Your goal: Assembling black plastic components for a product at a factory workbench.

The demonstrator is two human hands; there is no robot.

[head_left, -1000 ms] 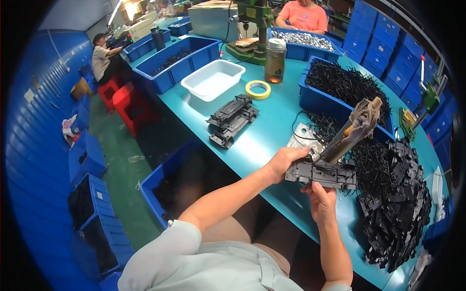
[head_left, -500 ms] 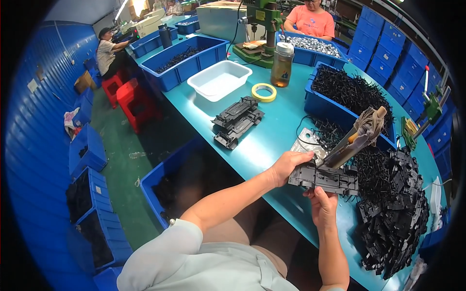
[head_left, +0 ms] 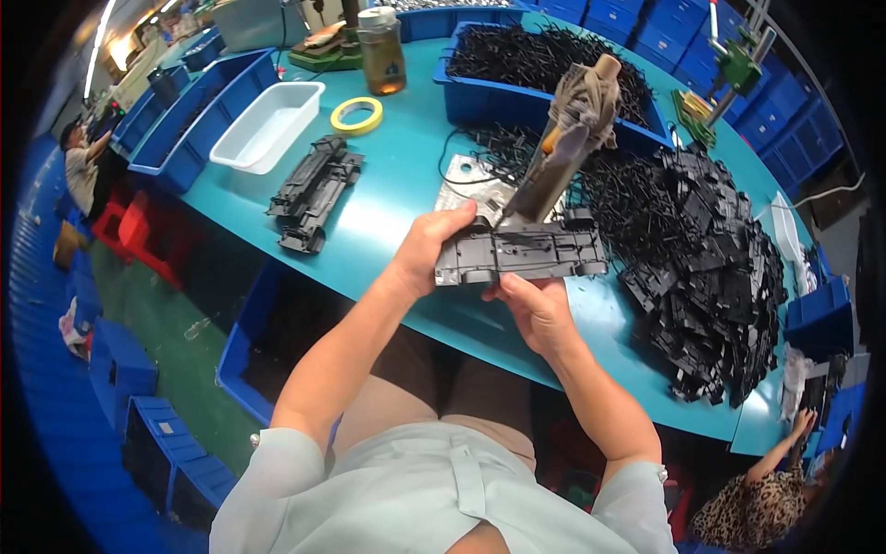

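Note:
A flat black plastic chassis part, like a toy car's underside, is held level in both my hands just over the table's near edge. My left hand grips its left end, thumb on top. From below and the near side, my right hand pinches its middle edge. Right behind the part stand a silver metal plate and a tilted metal post, its top wrapped in grey cloth. Whether the part touches the post I cannot tell. More black chassis parts lie together further left.
A heap of flat black parts covers the table's right side, beside loose black strips. Behind sits a blue bin of strips. Yellow tape, a drink bottle and a white tray stand back left. Another person is at lower right.
My view has swung to the right, so the table's things appear further left. Both hands still hold the same chassis part beside the post.

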